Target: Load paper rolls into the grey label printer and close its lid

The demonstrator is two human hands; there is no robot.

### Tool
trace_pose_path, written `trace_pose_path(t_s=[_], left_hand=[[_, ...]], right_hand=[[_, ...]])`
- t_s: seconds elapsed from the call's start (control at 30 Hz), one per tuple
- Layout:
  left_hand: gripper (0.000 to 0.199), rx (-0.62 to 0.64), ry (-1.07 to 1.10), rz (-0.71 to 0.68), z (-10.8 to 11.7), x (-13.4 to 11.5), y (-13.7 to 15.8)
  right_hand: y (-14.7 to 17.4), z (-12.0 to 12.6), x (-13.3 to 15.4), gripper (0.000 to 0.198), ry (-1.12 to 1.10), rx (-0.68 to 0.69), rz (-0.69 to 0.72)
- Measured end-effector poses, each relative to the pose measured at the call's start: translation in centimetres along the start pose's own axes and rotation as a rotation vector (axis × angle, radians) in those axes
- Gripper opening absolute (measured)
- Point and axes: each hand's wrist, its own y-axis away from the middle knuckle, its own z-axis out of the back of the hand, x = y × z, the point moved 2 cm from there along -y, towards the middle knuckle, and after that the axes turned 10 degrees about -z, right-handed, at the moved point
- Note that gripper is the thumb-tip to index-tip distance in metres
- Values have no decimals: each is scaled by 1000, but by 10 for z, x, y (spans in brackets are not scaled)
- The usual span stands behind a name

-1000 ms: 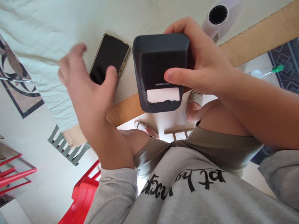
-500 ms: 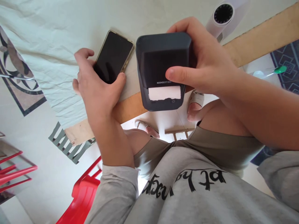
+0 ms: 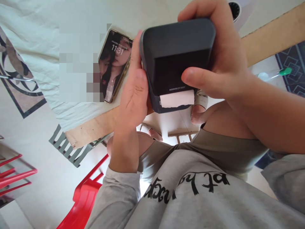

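Note:
I hold a black label printer (image 3: 183, 41), marked NIIMBOT, above the table edge. A white paper strip (image 3: 177, 98) with a torn-looking edge sticks out of its front slot. My right hand (image 3: 224, 60) grips the printer from the right, thumb on the top cover and fingers round the far side. Against the left side presses my left hand (image 3: 137, 92), its thumb along the casing; some of its fingers are hidden behind the printer. Just left of that hand lies a phone (image 3: 115, 63) in a clear case, its screen lit and reading 11:31.
A pale green cloth (image 3: 47, 63) covers the table, whose wooden edge (image 3: 95, 127) runs in front of me. A white roll (image 3: 234, 12) with a dark core stands beyond my right hand. Red chairs (image 3: 83, 200) are at lower left, beside a grey-green slatted piece (image 3: 68, 148).
My left hand has left the phone and moved right onto the printer's side. The phone screen has lit up. The printer has shifted right and slightly up, nearer the camera.

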Motion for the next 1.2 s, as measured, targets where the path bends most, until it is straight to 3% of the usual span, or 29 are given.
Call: trace_pose_path(t_s=[0.07,0.1,0.17,0.23,0.3,0.37,0.47,0.6,0.87,1.0,1.13,1.2], left_hand=[[53,58,12,-138,-3,-9,-1],[56,13,21,-135,-4,-12,-1],[56,-133,78,-64,-5,-16,0],[35,-201,183,21,-7,-16,2],[23,-120,311,96,-7,-10,3],[27,-46,409,162,-4,-2,5],[34,-82,481,195,0,5,6],[38,-124,498,190,0,5,4],[22,-200,366,170,7,8,5],[29,-199,385,124,2,4,4],[49,-105,427,187,-8,1,4],[52,-114,425,185,-12,2,5]], right_hand=[[1,0,0,76,29,-11,72],[2,-1,0,76,38,-17,88],[1,-4,0,79,14,-24,82],[-1,-6,0,88,-21,-21,1],[-1,-8,0,94,-19,-15,-90],[-1,-8,1,92,16,-36,-152],[0,-6,4,79,119,-81,-104],[0,-4,5,62,246,-79,12],[1,1,1,79,313,29,45],[0,8,3,90,329,95,71],[-1,15,19,94,437,84,58],[0,18,23,87,337,25,-63]])
